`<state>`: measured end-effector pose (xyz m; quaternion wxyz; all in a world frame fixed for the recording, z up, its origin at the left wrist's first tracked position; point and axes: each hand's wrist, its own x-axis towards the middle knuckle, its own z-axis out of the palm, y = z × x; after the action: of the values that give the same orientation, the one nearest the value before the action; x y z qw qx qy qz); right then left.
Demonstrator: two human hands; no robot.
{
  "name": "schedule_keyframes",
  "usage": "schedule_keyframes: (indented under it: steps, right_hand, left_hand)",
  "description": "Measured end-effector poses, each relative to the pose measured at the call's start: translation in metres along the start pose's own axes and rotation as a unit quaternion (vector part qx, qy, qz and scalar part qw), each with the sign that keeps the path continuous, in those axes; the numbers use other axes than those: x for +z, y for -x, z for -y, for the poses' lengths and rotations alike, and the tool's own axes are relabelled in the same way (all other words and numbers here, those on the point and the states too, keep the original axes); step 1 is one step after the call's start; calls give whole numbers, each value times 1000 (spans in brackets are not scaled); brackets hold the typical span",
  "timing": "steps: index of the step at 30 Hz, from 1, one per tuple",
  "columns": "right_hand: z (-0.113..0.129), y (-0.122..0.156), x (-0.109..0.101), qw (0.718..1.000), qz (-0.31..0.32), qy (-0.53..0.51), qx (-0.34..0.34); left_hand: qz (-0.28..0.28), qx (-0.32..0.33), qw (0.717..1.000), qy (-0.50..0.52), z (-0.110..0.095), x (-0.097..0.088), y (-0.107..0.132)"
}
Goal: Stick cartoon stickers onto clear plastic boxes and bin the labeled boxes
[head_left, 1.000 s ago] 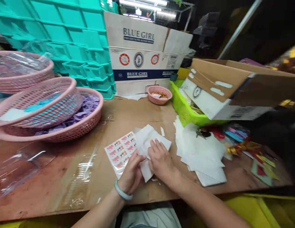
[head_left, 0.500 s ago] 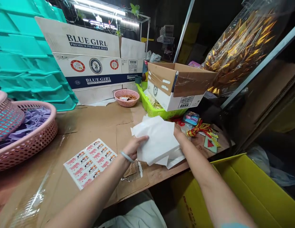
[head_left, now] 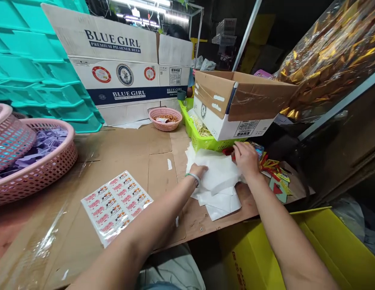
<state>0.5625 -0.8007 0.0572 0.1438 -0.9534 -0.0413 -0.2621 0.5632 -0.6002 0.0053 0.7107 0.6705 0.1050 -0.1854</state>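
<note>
A loose stack of thin white sheets (head_left: pixel 217 171) lies on the table's right part, its edges uneven and some sheets fanned toward me. My left hand (head_left: pixel 197 172) is at the stack's left edge, thumb on top and the other fingers mostly hidden; it seems to pinch the sheets. Just off the right side of the stack is my right hand (head_left: pixel 247 159), its fingers stretched and slightly apart, with no sheet visible in it. Left of my left forearm, a sticker sheet (head_left: pixel 116 205) with printed cartoon figures and pink lettering lies flat on the cardboard.
Pink baskets (head_left: pixel 54 161) with purple pieces stand at left before stacked teal crates (head_left: pixel 48 72). Behind are a small pink basket (head_left: pixel 165 125), a green basket (head_left: pixel 202 141) and an open carton (head_left: pixel 250 104). Red-yellow ribbons (head_left: pixel 272 167) lie at right, above a yellow box (head_left: pixel 341 241).
The white sheets have gone from being held between both hands to lying on the table. My right hand has come off them, moving up and right. The view has shifted slightly.
</note>
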Motion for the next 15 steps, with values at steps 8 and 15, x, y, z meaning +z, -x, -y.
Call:
schedule_keyframes:
  steps: [8, 15]
  right_hand:
    - [41, 99, 43, 991, 62, -4, -122]
    - [148, 180, 26, 988, 2, -93, -127]
  left_hand:
    - [-31, 198, 960, -195, 30, -111, 83]
    - [-207, 69, 720, -659, 65, -257, 113]
